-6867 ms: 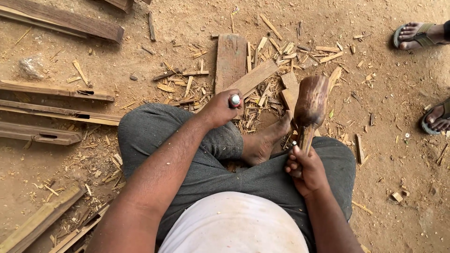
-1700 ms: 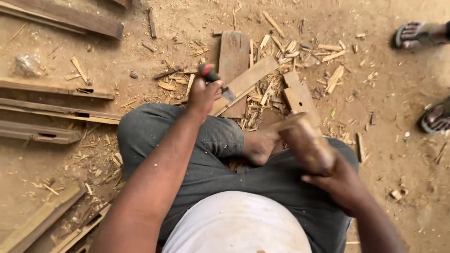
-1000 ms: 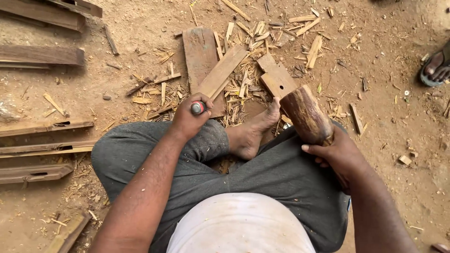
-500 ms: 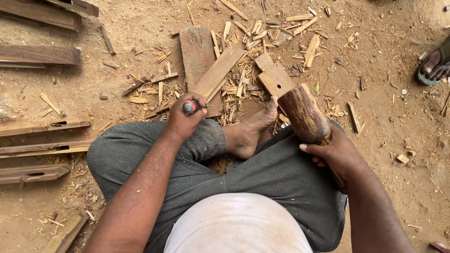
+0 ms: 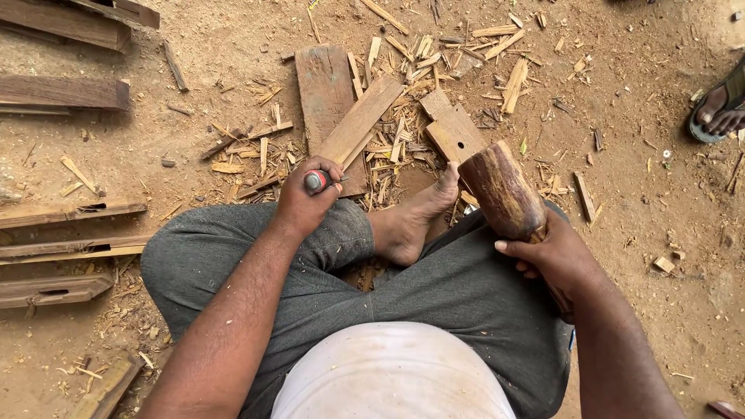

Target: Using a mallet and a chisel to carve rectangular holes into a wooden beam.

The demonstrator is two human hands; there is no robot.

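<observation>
Head view, looking down on crossed legs in grey trousers on a dirt floor (image 5: 636,109). At far left, several long wooden strips (image 5: 70,211) lying roughly parallel, with 2 thicker wooden bars (image 5: 62,91) above them near the top edge. Left hand (image 5: 306,203) closed tight around a red-capped chisel handle (image 5: 316,181), resting on the left knee; blade hidden, so cannot tell where the tip touches. Just beyond this hand, a flat dark plank (image 5: 324,87) with a lighter slat (image 5: 361,120) lying diagonally across it, surrounded by many chips and splinters (image 5: 403,143). In the middle, a bare foot (image 5: 411,221) resting beside a small notched wooden block (image 5: 454,133). Right hand (image 5: 555,260) wrapped firmly around the handle of a round wooden mallet (image 5: 503,192), head tilted up and to the left, raised above the right knee. At far right edge, another person's sandalled foot (image 5: 718,112), well apart.
</observation>
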